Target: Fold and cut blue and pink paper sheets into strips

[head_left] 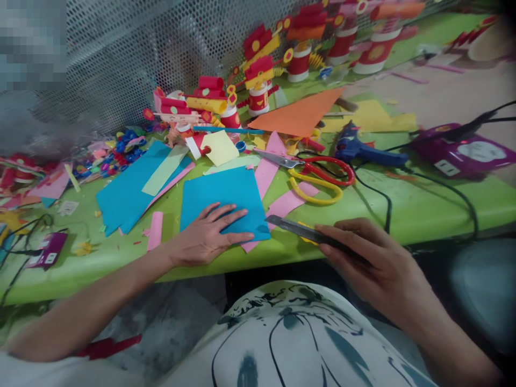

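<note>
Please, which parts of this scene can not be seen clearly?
- Head view: the handle of the cutter is hidden inside the right hand.
- The blue paper is partly covered by the left hand.
- The top left corner is blurred out.
- The paper figures are cut by the top edge.

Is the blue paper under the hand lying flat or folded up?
Flat. The blue paper lies spread on the green table, its square shape showing, and the left hand presses on it with open fingers.
</note>
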Demonstrator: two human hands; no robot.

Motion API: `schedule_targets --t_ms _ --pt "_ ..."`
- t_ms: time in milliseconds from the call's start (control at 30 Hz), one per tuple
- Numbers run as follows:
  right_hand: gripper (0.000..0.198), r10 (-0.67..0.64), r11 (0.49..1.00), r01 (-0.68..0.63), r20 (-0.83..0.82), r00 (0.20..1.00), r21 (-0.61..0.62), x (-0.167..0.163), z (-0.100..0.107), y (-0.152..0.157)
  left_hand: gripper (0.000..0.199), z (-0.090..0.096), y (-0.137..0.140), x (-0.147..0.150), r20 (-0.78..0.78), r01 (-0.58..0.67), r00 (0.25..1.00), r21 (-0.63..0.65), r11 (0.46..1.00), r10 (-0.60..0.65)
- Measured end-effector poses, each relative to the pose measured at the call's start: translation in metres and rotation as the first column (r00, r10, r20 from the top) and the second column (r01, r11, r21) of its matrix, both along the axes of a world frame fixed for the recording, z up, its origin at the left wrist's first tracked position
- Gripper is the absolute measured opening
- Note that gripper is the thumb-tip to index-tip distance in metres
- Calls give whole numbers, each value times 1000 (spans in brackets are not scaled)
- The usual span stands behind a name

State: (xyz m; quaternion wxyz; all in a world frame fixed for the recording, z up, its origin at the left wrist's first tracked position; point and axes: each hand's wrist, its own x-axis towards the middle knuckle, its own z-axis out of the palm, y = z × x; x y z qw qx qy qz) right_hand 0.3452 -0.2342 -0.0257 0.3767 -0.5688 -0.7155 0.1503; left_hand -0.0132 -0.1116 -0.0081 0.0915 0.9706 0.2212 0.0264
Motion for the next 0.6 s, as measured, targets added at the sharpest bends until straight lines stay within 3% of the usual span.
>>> schedule_targets --t_ms 233,600 --pt "31 43 999 -42 77 996 -16 5 -7 -1 52 -3 0 0 10 -4 1000 -18 1000 4" --pt "30 159 981 -163 -46 986 -103 5 3 3 53 -3 6 3 -79 27 997 19 999 -25"
